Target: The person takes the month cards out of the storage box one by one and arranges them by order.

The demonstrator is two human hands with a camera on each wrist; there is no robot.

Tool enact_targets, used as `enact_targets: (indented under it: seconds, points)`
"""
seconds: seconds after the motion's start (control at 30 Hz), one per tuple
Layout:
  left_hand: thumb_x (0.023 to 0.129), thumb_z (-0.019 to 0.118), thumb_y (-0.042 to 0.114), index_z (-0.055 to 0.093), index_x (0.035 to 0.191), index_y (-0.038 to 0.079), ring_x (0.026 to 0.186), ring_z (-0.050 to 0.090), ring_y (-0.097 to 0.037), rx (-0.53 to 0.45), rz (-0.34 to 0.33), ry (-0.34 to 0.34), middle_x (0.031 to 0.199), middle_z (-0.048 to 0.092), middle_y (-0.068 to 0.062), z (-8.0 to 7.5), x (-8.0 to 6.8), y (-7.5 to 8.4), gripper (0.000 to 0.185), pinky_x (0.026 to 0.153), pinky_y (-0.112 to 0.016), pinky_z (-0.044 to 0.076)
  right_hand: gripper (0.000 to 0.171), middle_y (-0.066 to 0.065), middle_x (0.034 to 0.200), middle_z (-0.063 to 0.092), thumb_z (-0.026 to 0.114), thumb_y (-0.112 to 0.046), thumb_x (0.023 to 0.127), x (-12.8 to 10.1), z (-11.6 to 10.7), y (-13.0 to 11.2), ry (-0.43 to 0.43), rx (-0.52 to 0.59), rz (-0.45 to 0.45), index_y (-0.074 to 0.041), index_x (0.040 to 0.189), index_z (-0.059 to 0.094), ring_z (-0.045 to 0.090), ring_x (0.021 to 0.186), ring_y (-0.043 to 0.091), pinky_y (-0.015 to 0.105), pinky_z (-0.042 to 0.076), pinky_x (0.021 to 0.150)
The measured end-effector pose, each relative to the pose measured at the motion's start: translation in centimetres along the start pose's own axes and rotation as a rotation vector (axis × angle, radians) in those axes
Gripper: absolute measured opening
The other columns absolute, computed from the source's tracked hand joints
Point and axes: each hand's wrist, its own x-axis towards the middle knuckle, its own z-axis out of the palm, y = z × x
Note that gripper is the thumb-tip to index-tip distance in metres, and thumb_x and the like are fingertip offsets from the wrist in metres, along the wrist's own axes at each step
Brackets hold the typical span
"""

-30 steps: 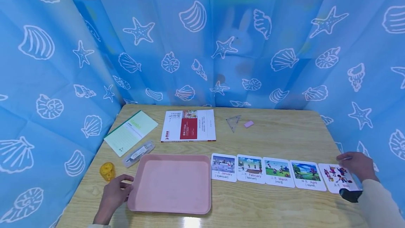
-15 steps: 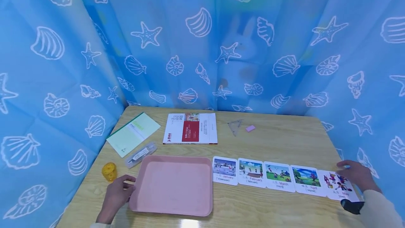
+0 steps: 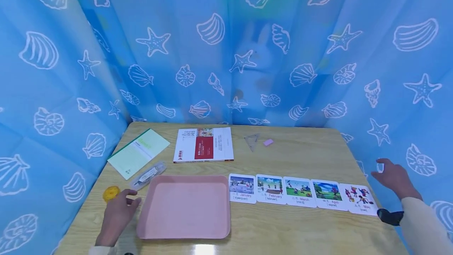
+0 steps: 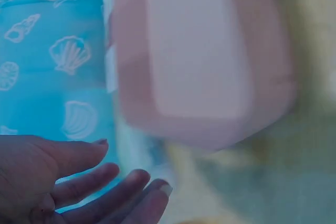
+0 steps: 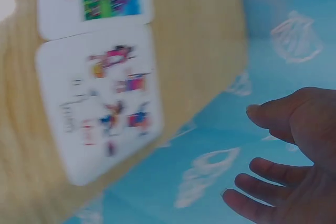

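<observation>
At the far left our left hand (image 3: 116,211) rests on the wooden table (image 3: 304,156), fingers relaxed and holding nothing; the left wrist view shows those fingers (image 4: 113,179) loosely extended with the blurred tray beyond them. A yellow cup (image 3: 111,193) stands just beside this hand on its outer side, and a clear pencil case (image 3: 148,175) lies a little farther back.

Immediately to the right of the hand sits the pink tray (image 3: 184,207), its left rim just beside our fingertips; we cannot tell whether they actually touch it. Its long axis runs across us, left to right. Behind it lie a green notebook (image 3: 139,152) and a red-and-white book (image 3: 203,149), then a clear set square (image 3: 251,141) and a pink eraser (image 3: 268,142) farther along the back.

From the tray's right edge a row of five picture cards runs sideways along the same left-right line: January (image 3: 242,188), February (image 3: 270,189), March (image 3: 299,192), April (image 3: 328,194) and the May card (image 3: 360,198) at the end.

Our right hand (image 3: 393,177) hovers past the table's right edge, near the curtain (image 3: 226,50), fingers spread and gripping nothing. In the right wrist view the May card (image 5: 100,103) lies apart from the fingers (image 5: 273,119), toward the left. So the May card is the nearest card to the right hand, while the tray belongs plainly to the left hand's side.
</observation>
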Motion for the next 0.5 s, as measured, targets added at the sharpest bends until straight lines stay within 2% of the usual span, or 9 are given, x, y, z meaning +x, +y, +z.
enact_targets:
  seconds: [0.07, 0.13, 0.2, 0.3, 0.4, 0.5]
  points:
    - [0.091, 0.059, 0.013, 0.055, 0.117, -0.008, 0.078, 0.065, -0.033, 0.018, 0.083, 0.079, 0.093, 0.066, -0.026, -1.2, 0.5, 0.7, 0.033, 0.056, -0.037, 0.049, 0.059, 0.045, 0.116, 0.036, 0.057, -0.021, 0.090, 0.4, -1.4, -1.5, 0.053, 0.001, -0.033, 0.015, 0.129, 0.032, 0.034, 0.102, 0.059, 0.072, 0.038, 0.078]
    - [0.091, 0.058, 0.010, 0.056, 0.115, -0.008, 0.075, 0.065, -0.034, 0.025, 0.196, 0.168, 0.093, 0.066, -0.028, -2.4, 1.1, 1.8, 0.031, 0.053, -0.037, 0.049, 0.055, 0.044, 0.116, 0.038, 0.056, -0.019, 0.091, 0.8, -2.7, -3.2, 0.115, -0.011, -0.080, 0.014, 0.130, 0.036, 0.034, 0.104, 0.059, 0.072, 0.037, 0.080]
    - [0.091, 0.058, 0.009, 0.058, 0.113, -0.008, 0.076, 0.065, -0.037, 0.029, 0.326, 0.262, 0.093, 0.066, -0.029, -3.8, 1.8, 3.2, 0.027, 0.055, -0.041, 0.050, 0.051, 0.043, 0.118, 0.039, 0.055, -0.017, 0.092, 1.2, -3.9, -5.2, 0.173, -0.019, -0.124, 0.013, 0.130, 0.038, 0.034, 0.106, 0.059, 0.072, 0.035, 0.082]
    - [0.091, 0.059, 0.007, 0.059, 0.111, -0.007, 0.079, 0.064, -0.040, 0.045, 0.488, 0.354, 0.094, 0.065, -0.029, -5.9, 2.9, 6.1, 0.025, 0.062, -0.048, 0.051, 0.049, 0.042, 0.122, 0.038, 0.054, -0.017, 0.094, 1.8, -5.5, -8.7, 0.250, -0.024, -0.185, 0.011, 0.132, 0.040, 0.033, 0.111, 0.059, 0.072, 0.032, 0.087]
    - [0.091, 0.061, 0.008, 0.059, 0.114, -0.005, 0.088, 0.062, -0.042, 0.065, 0.602, 0.388, 0.100, 0.065, -0.027, -7.4, 4.2, 9.6, 0.026, 0.072, -0.053, 0.050, 0.049, 0.040, 0.129, 0.036, 0.053, -0.020, 0.096, 2.2, -6.8, -12.7, 0.324, -0.020, -0.240, 0.006, 0.135, 0.041, 0.032, 0.117, 0.057, 0.072, 0.030, 0.090]
    - [0.090, 0.065, 0.015, 0.058, 0.122, 0.000, 0.103, 0.057, -0.041, 0.114, 0.660, 0.388, 0.115, 0.061, -0.025, -8.0, 5.1, 13.2, 0.037, 0.083, -0.056, 0.049, 0.053, 0.035, 0.139, 0.031, 0.054, -0.025, 0.095, 2.3, -7.4, -16.9, 0.388, -0.023, -0.296, -0.001, 0.140, 0.040, 0.029, 0.125, 0.054, 0.072, 0.030, 0.093]
